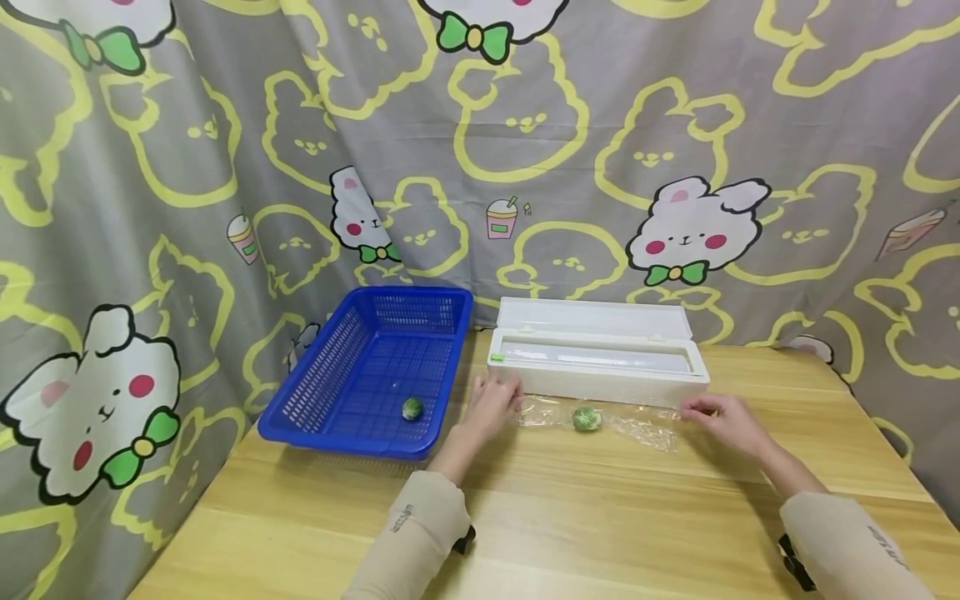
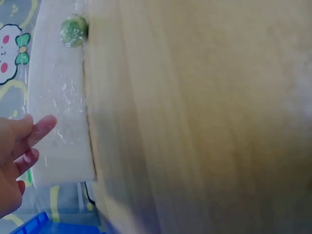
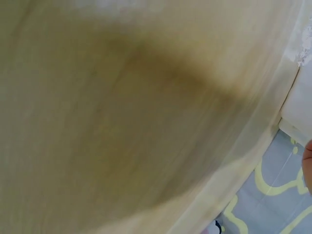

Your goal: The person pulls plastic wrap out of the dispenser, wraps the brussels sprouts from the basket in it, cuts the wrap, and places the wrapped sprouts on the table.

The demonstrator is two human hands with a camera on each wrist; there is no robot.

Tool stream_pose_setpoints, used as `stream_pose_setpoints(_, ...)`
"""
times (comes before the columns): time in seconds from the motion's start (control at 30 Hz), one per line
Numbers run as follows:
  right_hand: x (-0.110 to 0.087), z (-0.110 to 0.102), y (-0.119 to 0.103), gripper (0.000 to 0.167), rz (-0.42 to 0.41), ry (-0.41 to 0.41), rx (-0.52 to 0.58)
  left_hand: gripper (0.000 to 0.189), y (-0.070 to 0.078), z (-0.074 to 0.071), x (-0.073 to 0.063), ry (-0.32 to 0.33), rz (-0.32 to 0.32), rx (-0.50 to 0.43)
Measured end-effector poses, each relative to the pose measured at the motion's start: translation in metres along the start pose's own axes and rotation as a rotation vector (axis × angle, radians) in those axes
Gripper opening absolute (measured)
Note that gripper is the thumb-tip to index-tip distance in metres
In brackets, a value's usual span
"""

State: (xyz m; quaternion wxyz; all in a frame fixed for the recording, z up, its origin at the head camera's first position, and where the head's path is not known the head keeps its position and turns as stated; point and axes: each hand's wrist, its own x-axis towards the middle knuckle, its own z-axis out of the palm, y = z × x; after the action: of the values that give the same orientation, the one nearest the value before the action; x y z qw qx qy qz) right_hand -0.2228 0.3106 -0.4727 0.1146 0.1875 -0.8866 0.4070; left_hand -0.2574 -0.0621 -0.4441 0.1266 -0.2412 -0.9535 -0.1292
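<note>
A small green Brussels sprout sits within a twisted strip of clear plastic wrap, just in front of the white wrap box. My left hand pinches the strip's left end between thumb and fingers. At the other end, my right hand pinches the wrap with its fingertips. The left wrist view shows the wrapped sprout against the box's white front, away from the left hand. Only a sliver of the right hand enters the right wrist view.
Behind the hands lies the white wrap box, its lid raised and a roll inside. A blue plastic basket to the left holds another sprout. A patterned curtain hangs behind the wooden table.
</note>
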Motion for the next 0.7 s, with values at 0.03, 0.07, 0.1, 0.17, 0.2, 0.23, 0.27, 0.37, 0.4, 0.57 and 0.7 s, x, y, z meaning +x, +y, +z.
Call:
stream_pose_setpoints(0.03, 0.0, 0.0, 0.001, 0.004, 0.002, -0.018, 0.017, 0.011, -0.001, 0.001, -0.001, -0.027, -0.005, -0.003)
stream_pose_setpoints(0.07, -0.001, 0.0, 0.001, 0.003, -0.002, -0.037, 0.024, 0.011, -0.001, 0.002, -0.001, -0.048, -0.008, -0.004)
stream_pose_setpoints(0.1, -0.001, 0.0, 0.002, 0.004, -0.003, -0.053, 0.038, 0.011, -0.002, 0.003, -0.002, -0.065, -0.01, -0.001)
stream_pose_setpoints(0.17, -0.001, 0.0, 0.002, 0.004, 0.002, -0.085, 0.057, 0.01, -0.002, 0.005, -0.002, -0.082, -0.013, 0.003)
stream_pose_setpoints(0.2, -0.001, -0.001, 0.003, 0.005, 0.003, -0.1, 0.054, 0.01, -0.002, 0.005, -0.002, -0.088, -0.013, 0.006)
stream_pose_setpoints(0.23, -0.001, -0.001, 0.003, 0.005, 0.009, -0.114, 0.049, 0.009, -0.002, 0.006, -0.002, -0.097, -0.016, 0.015)
stream_pose_setpoints(0.27, -0.001, -0.001, 0.004, 0.005, 0.018, -0.13, 0.041, 0.009, -0.003, 0.007, -0.001, -0.101, -0.015, 0.024)
stream_pose_setpoints(0.37, 0.0, -0.001, 0.005, 0.005, 0.058, -0.17, 0.013, 0.01, -0.003, 0.009, -0.001, -0.124, -0.025, 0.037)
stream_pose_setpoints(0.4, 0.001, 0.0, 0.006, 0.005, 0.069, -0.185, 0.001, 0.011, -0.003, 0.009, -0.001, -0.13, -0.03, 0.039)
stream_pose_setpoints(0.57, 0.004, 0.006, 0.007, 0.006, 0.125, -0.258, 0.013, 0.015, -0.005, 0.013, 0.001, -0.147, -0.06, 0.028)
stream_pose_setpoints(0.7, 0.005, 0.01, 0.005, 0.006, 0.141, -0.297, 0.004, 0.017, -0.006, 0.015, 0.004, -0.164, -0.084, 0.026)
